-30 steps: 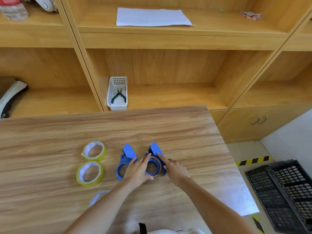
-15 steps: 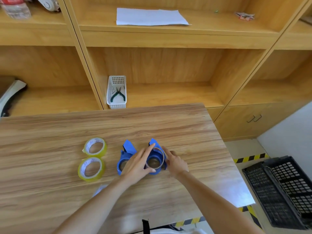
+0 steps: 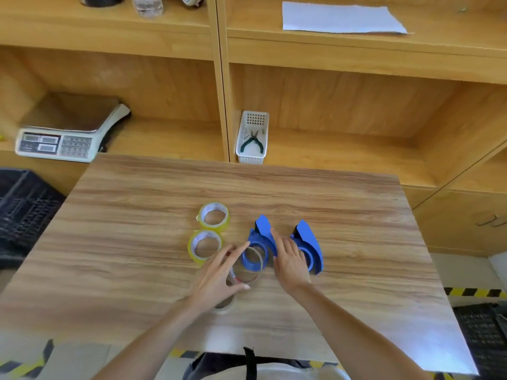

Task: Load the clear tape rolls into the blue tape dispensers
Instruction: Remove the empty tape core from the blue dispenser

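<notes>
Two blue tape dispensers lie side by side mid-table, the left dispenser [image 3: 259,235] and the right dispenser [image 3: 311,246]. My left hand [image 3: 216,275] pinches a clear tape roll [image 3: 248,267] and holds it tilted against the left dispenser's round hub. My right hand [image 3: 290,259] lies between the dispensers with straight fingers braced on the left one's right side, and its palm hides part of the right one's hub. Another clear roll [image 3: 225,305] lies under my left wrist. Two yellowish tape rolls, one farther [image 3: 214,216] and one nearer [image 3: 204,246], lie flat to the left.
The wooden table [image 3: 356,242] stands against wooden shelves. On the shelves are a white basket with pliers [image 3: 252,138], a weighing scale [image 3: 63,135] and a paper sheet [image 3: 340,19]. Black crates sit on the floor at left [image 3: 24,204] and right [image 3: 482,333].
Both hands left the right dispenser and moved to the left one. My left hand took up a clear roll and brought it to the left dispenser. The camera view shifted left.
</notes>
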The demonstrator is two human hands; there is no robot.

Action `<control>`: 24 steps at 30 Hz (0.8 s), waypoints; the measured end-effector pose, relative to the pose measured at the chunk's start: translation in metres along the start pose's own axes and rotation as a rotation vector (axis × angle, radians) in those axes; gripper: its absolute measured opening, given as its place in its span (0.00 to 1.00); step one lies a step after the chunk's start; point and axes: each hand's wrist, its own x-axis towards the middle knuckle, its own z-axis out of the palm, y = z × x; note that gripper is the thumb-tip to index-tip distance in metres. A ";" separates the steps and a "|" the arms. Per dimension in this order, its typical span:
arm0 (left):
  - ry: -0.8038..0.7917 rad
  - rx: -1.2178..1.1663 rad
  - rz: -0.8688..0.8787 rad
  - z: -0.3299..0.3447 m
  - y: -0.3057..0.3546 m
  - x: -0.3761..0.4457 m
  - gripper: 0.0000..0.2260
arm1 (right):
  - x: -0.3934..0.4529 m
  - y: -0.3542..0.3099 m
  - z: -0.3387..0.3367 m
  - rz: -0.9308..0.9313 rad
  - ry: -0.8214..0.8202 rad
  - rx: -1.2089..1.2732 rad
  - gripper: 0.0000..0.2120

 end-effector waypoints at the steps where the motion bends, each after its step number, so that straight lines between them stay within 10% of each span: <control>1: -0.001 0.000 -0.029 -0.002 -0.006 -0.005 0.44 | 0.001 -0.004 0.005 -0.008 -0.008 -0.009 0.34; 17: -0.201 0.063 -0.175 -0.017 -0.039 -0.050 0.28 | 0.019 -0.034 0.025 0.040 -0.095 -0.112 0.32; 24: -0.263 0.006 -0.167 -0.018 -0.045 -0.046 0.42 | 0.016 -0.028 0.026 0.032 -0.121 -0.126 0.31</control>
